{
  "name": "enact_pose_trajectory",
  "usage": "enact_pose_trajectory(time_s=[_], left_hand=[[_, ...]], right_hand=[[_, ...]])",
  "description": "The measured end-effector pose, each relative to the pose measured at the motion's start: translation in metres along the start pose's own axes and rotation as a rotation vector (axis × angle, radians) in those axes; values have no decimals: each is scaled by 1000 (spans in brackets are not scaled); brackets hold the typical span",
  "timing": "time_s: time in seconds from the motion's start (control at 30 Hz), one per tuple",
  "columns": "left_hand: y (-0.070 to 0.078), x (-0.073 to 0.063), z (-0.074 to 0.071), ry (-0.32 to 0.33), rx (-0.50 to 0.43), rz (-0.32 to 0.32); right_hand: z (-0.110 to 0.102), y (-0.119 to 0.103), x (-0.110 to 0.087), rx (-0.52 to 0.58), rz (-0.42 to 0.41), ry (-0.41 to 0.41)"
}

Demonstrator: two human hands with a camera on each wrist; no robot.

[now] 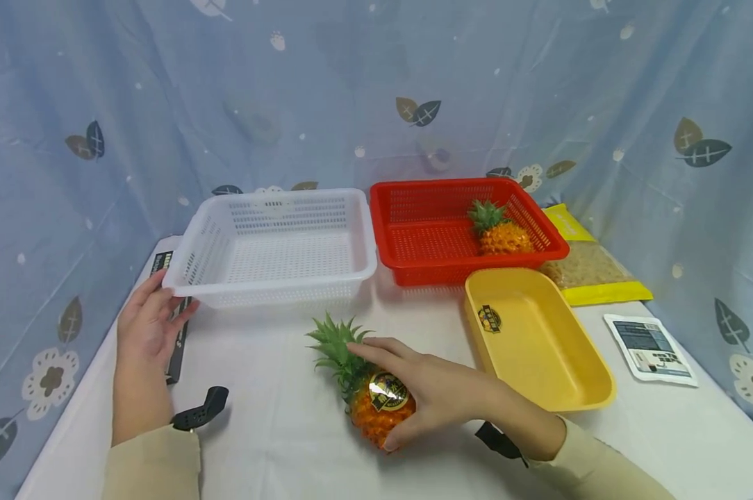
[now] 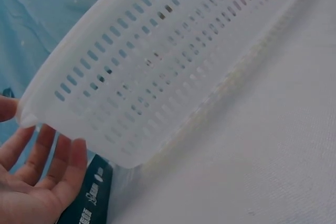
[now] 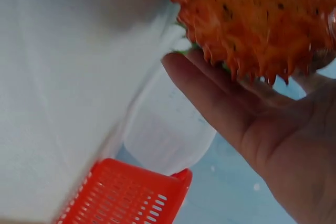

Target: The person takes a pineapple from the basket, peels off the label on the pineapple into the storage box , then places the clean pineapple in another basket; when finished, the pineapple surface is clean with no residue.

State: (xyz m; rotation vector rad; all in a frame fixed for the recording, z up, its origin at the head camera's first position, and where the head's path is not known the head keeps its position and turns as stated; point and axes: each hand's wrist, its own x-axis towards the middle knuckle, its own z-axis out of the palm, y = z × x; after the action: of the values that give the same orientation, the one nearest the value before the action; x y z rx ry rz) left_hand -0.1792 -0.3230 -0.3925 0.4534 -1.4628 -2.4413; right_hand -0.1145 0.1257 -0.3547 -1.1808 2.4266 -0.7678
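Note:
My left hand pinches the front left corner of a white plastic basket, its fingers under the rim in the left wrist view. Slots run along the basket's wall. In front of it, my right hand grips an orange pineapple with a green crown and a round black-and-gold sticker. The thumb is at the pineapple's base and the fingers lie over its far side. The right wrist view shows the fruit's spiky orange skin against the hand.
A red basket right of the white one holds another pineapple. Nearer stands a yellow tub. At the right lie a yellow-edged bag and a white packet. A dark narrow box lies beside my left hand.

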Motion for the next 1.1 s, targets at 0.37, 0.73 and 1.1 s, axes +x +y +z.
enact_pose_trajectory(time_s=[0.37,0.73,1.1], left_hand=[[41,-13,14,204,212,10],[74,-43,48,375,277,244],[52,-79,93,-306,559,681]], right_hand=[[6,-4,-8,-48,98,69],[15,-8,-13,-16,258,138],[12,-1,-13,20,198,177]])
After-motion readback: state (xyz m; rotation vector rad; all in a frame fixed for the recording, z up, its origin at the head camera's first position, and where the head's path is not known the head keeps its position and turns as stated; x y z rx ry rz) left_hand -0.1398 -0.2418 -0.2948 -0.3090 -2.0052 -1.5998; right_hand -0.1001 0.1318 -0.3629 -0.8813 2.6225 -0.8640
